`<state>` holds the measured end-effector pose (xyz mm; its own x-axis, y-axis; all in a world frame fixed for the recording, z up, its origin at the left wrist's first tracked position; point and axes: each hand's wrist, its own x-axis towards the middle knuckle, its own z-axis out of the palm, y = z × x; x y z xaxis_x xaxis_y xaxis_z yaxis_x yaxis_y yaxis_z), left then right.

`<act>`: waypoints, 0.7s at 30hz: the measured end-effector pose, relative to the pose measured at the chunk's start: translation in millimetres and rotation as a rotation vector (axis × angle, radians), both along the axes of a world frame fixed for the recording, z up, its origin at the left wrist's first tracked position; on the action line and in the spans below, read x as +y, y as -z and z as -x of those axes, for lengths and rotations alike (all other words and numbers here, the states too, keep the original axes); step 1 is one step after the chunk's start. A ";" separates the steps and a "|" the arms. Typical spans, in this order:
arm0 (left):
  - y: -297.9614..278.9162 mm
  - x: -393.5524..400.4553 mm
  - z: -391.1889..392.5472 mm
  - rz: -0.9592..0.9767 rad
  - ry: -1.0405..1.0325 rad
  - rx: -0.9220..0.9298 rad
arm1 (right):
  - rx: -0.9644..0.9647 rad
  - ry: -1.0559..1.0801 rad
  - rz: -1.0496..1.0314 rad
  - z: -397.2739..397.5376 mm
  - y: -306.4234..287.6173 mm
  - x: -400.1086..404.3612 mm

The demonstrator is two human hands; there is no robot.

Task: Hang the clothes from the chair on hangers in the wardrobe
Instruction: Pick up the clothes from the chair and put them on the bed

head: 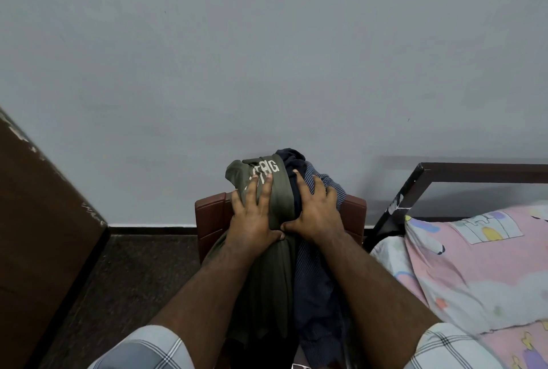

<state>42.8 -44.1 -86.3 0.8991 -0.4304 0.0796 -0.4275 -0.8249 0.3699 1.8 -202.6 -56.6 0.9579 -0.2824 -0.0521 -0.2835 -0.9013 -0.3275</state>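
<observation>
Where the chair stands against the wall, draped over its back: a pile of clothes. On the left of the pile, an olive shirt with pale lettering near the top, partly hidden by fingers, hanging down the front of the chair to the bottom edge of view. Beside it on the right, a dark navy garment bunched at the top, and a blue pinstriped shirt falling alongside the olive one.

Left hand laid on the olive shirt, fingers spread and only slightly bent, fingertips reaching the lettering, thumb pressed into the cloth lower down. Right hand laid on the navy and striped cloth, fingers spread likewise, thumb pointing inward. Thumbs nearly meeting on a fold of the olive shirt; whether pinching that fold cannot be told. Both hands close together, pressing on the pile rather than clenched around it. Bare forearms running down to checked short sleeves at the bottom corners.

Chair itself reddish-brown plastic, only the ends of the back showing either side of the clothes. Behind it, plain grey wall with a dark skirting strip at the floor, which is dark and speckled. At left, a brown wooden panel with chipped edges, slanting across the view. At right, a dark metal bed frame, and on the bed a pink pillow printed with cartoon shapes.
</observation>
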 end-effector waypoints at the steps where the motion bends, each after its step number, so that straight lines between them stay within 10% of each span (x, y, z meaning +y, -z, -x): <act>1: 2.5 -2.1 -0.8 0.009 0.000 -0.002 | -0.016 -0.009 0.002 0.4 0.7 -0.6; 21: 6.5 -11.3 14.7 0.096 -0.006 -0.031 | -0.062 0.033 -0.068 12.1 13.7 10.2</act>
<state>28.1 -55.4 -92.8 0.8983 -0.4136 0.1483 -0.4349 -0.7888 0.4344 -10.3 -192.4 -70.3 0.9501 -0.3116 -0.0135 -0.2901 -0.8667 -0.4057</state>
